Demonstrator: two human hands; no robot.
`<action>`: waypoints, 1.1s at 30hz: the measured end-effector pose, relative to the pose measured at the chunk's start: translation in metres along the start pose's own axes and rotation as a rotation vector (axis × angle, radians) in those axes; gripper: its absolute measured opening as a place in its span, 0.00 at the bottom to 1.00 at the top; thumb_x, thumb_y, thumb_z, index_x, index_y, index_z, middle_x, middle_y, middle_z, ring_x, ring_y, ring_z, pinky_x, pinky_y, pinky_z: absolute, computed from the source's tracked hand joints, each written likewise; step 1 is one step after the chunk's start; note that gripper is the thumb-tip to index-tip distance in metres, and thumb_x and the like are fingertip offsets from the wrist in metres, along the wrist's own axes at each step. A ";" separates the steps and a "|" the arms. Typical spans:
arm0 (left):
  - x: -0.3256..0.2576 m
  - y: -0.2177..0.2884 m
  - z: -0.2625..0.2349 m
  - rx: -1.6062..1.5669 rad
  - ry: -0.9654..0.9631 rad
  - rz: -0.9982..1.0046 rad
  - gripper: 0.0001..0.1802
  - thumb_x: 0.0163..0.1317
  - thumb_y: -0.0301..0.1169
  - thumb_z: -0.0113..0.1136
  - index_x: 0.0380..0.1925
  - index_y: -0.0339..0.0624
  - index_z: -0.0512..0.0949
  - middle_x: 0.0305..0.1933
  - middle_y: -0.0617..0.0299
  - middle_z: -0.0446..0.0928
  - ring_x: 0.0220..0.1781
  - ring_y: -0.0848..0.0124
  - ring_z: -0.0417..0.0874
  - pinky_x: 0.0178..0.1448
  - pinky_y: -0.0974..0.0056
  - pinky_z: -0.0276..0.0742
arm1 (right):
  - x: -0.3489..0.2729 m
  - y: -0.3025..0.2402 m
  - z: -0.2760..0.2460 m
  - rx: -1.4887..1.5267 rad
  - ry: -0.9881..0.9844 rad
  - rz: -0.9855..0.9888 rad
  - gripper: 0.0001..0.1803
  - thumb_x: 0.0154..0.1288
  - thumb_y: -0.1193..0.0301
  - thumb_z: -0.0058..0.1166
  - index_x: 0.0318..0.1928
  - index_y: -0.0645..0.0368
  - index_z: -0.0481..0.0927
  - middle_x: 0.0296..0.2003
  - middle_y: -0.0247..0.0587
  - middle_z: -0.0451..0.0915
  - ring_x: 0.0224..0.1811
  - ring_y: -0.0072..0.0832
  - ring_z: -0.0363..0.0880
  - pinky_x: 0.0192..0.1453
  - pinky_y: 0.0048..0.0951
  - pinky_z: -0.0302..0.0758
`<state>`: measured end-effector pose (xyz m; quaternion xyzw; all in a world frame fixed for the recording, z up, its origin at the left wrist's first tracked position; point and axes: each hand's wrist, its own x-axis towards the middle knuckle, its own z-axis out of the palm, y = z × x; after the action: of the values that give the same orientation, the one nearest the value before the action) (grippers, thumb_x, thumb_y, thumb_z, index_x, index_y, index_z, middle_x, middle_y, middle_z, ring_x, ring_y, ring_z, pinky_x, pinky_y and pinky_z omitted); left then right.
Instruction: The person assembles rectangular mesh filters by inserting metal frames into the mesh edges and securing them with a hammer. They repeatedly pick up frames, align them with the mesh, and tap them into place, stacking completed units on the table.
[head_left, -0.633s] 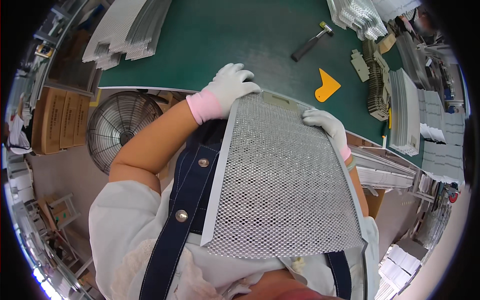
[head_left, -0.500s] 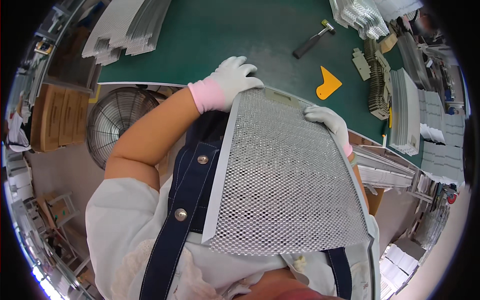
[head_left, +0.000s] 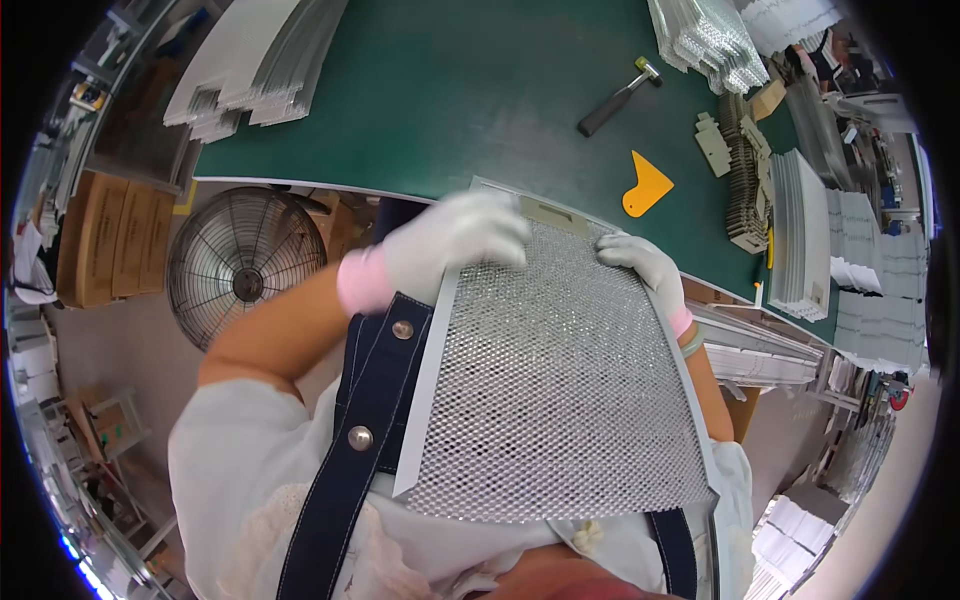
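Nearest: the rectangular silver metal mesh filter panel with a plain sheet-metal frame (head_left: 555, 370) leans against the person's chest and dark blue apron straps (head_left: 365, 420), near edge low, far edge up at the rim of the green-topped bench (head_left: 450, 100). It's tilted, not flat on the bench.

Left hand (head_left: 455, 245) in a white glove with a pink cuff lies over the far-left corner, fingers curled on the mesh; the hand is blurred, so grip firmness can't be judged. Right hand (head_left: 645, 268), also white-gloved, clasps the far-right edge of the frame.

Risks as I read it:
- Both hands are at the far end only. The near end just rests on the body, so if the person shifts, the panel could slide down or twist.
- Frame edges look thin; a slip could drag an edge across glove or forearm.
- Pressing fingers on the expanded mesh could dent it.

Further out on the bench: orange plastic scraper (head_left: 645, 187) just beyond the panel's far edge, and a black-handled hammer (head_left: 618, 97) past that. Pushing the panel forward could knock the scraper. Stacks of grey metal strips (head_left: 255, 70) sit far left, clear of it. Round wire-guard floor fan (head_left: 238, 265) stands under the bench at left; a dropped panel could hit it.
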<state>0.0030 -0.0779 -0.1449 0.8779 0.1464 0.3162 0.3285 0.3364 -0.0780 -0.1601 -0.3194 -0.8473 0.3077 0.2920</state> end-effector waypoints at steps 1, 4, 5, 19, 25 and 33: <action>-0.002 0.010 0.009 0.060 0.065 0.196 0.18 0.58 0.43 0.56 0.41 0.43 0.81 0.48 0.54 0.80 0.56 0.51 0.78 0.60 0.52 0.73 | 0.001 -0.003 0.001 0.019 0.002 -0.003 0.12 0.54 0.75 0.60 0.42 0.58 0.82 0.45 0.45 0.83 0.51 0.41 0.81 0.63 0.37 0.73; -0.002 0.024 0.014 -0.183 0.158 0.187 0.13 0.55 0.36 0.56 0.34 0.41 0.83 0.41 0.53 0.83 0.45 0.53 0.84 0.55 0.53 0.75 | 0.000 -0.007 -0.001 0.008 -0.046 0.061 0.13 0.55 0.75 0.59 0.44 0.59 0.81 0.48 0.47 0.82 0.54 0.43 0.80 0.65 0.38 0.71; -0.003 0.025 0.019 -0.146 0.144 0.171 0.13 0.53 0.36 0.56 0.32 0.41 0.83 0.40 0.54 0.83 0.44 0.54 0.84 0.53 0.54 0.76 | -0.003 -0.007 -0.003 0.012 -0.089 0.071 0.15 0.55 0.75 0.60 0.46 0.59 0.81 0.50 0.49 0.81 0.55 0.44 0.79 0.65 0.38 0.70; 0.004 0.024 0.015 0.041 -0.073 0.065 0.10 0.51 0.34 0.56 0.28 0.41 0.83 0.38 0.59 0.84 0.45 0.60 0.85 0.51 0.59 0.79 | -0.037 0.079 -0.006 -0.885 0.095 0.149 0.36 0.46 0.57 0.69 0.56 0.59 0.75 0.58 0.49 0.75 0.64 0.50 0.69 0.69 0.47 0.64; 0.002 0.021 0.020 0.011 -0.014 0.088 0.10 0.51 0.33 0.56 0.28 0.41 0.83 0.38 0.59 0.84 0.45 0.61 0.85 0.49 0.60 0.79 | -0.013 0.065 -0.016 -0.910 0.062 0.197 0.46 0.45 0.58 0.69 0.66 0.57 0.67 0.66 0.55 0.65 0.71 0.52 0.60 0.74 0.52 0.55; 0.004 0.029 0.016 0.041 -0.023 0.059 0.09 0.46 0.35 0.57 0.20 0.41 0.80 0.33 0.59 0.83 0.39 0.63 0.84 0.44 0.61 0.78 | -0.004 0.072 -0.012 -0.796 -0.105 0.170 0.33 0.56 0.62 0.63 0.62 0.57 0.71 0.65 0.53 0.68 0.70 0.50 0.61 0.75 0.50 0.55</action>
<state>0.0179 -0.1049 -0.1331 0.8920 0.1230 0.3128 0.3023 0.3734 -0.0333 -0.2052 -0.4600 -0.8847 -0.0053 0.0754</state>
